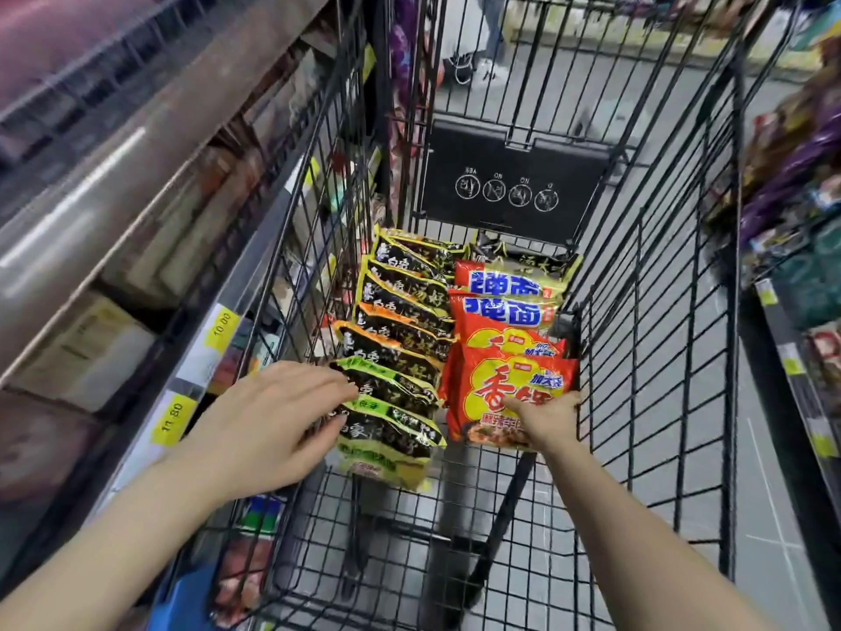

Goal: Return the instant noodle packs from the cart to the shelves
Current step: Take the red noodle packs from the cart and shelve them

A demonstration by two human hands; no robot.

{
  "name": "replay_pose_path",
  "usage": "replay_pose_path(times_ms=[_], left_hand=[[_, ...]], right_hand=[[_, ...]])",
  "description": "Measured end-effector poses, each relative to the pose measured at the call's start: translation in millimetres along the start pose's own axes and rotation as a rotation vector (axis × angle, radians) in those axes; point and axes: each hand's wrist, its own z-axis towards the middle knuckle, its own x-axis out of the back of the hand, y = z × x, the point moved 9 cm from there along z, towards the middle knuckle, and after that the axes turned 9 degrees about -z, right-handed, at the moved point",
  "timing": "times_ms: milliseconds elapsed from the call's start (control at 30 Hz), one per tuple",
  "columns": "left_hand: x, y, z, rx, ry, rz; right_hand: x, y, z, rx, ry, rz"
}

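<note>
Nearest us the cart (646, 311) floor is bare wire, walled by black mesh on both sides. Our left hand (273, 416) reaches in with fingers spread over the near black-and-green packs (391, 403), while our right hand (546, 416) pinches the near edge of the red noodle pack (505, 384). Farther in, more packs fill the left half up to the black flap (509, 184); the shelves (136, 248) crowd the left side.

The shelves (113, 184) on the left were smeared by blur, their goods unreadable. The right hand (544, 419) covered the lower corner of the red noodle pack (505, 393). Packs (409, 311) in the cart (660, 357) overlapped, hiding each other's print. The picture's top edge cut off a person (493, 25).
</note>
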Motion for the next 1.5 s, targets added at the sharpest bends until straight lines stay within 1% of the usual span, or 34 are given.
replay_pose_path(times_ms=[100, 133, 233, 400, 467, 567, 633, 700, 767, 867, 1000, 1100, 1167, 1267, 1433, 1500], left_hand=[[-2, 1, -1, -0.009, -0.005, 0.0], [-2, 1, -1, -0.01, -0.015, -0.001], [-3, 2, -1, -0.007, -0.027, -0.001], [-1, 2, 0, 0.024, -0.029, -0.022], [1, 5, 2, 0.034, -0.037, -0.02], [3, 5, 5, 0.079, -0.052, 0.005], [4, 9, 14, 0.137, -0.066, -0.073], [-3, 12, 25, 0.227, -0.135, -0.19], [-15, 17, 42, 0.311, -0.207, -0.304], [-43, 25, 74, 0.415, -0.229, -0.554], [-94, 36, 108, 0.567, -0.27, -0.9], [-128, 40, 127, 0.679, -0.258, -1.056], [-148, 33, 136, 0.788, -0.223, -1.061], [-176, 7, 144, 0.952, -0.128, -0.957], [-205, -4, 150, 1.066, -0.022, -0.926], [-210, -8, 150, 1.075, 0.001, -0.907]], right_hand=[[7, 6, 2, 0.009, 0.069, -0.019], [5, 10, 6, 0.024, 0.066, -0.021], [0, 12, 4, 0.047, -0.023, -0.053], [14, -4, -22, 0.123, -0.012, -0.076], [26, -17, -35, 0.162, 0.025, -0.102], [47, -46, -55, 0.256, 0.118, -0.246], [68, -71, -70, 0.339, 0.134, -0.285], [97, -94, -84, 0.396, 0.166, -0.294], [130, -114, -101, 0.463, 0.181, -0.223], [180, -127, -127, 0.517, 0.18, -0.067], [231, -117, -145, 0.553, 0.24, 0.046], [250, -104, -146, 0.56, 0.257, 0.143], [255, -98, -146, 0.562, 0.265, 0.207], [260, -92, -147, 0.583, 0.27, 0.29], [268, -87, -147, 0.624, 0.299, 0.337], [269, -86, -145, 0.63, 0.296, 0.352]])
